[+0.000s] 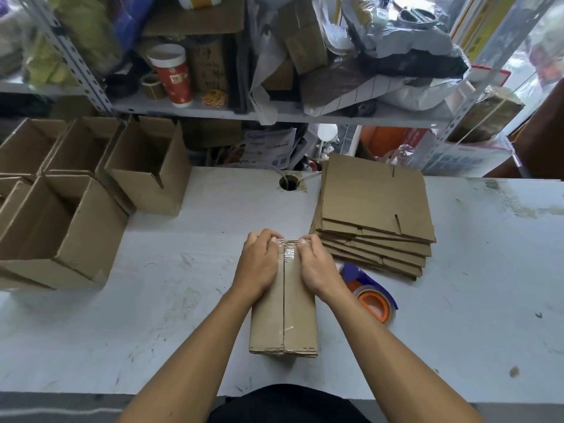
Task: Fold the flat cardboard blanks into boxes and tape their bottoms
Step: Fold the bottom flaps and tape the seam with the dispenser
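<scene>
A folded cardboard box (285, 319) stands bottom-up on the white table (171, 300) in front of me, its two flaps meeting along a centre seam. Clear tape (288, 253) lies over the far end of the seam, and a short strip shows near the close end. My left hand (259, 264) and my right hand (317, 267) press down on the box's far end, one on each side of the seam, fingers curled over the far edge. A stack of flat cardboard blanks (375, 215) lies to the right.
A blue and orange tape dispenser (370, 296) lies just right of the box. Several open, folded boxes (70, 203) stand at the table's left. A cable hole (288, 182) sits at the table's back. Cluttered metal shelves (274, 114) rise behind.
</scene>
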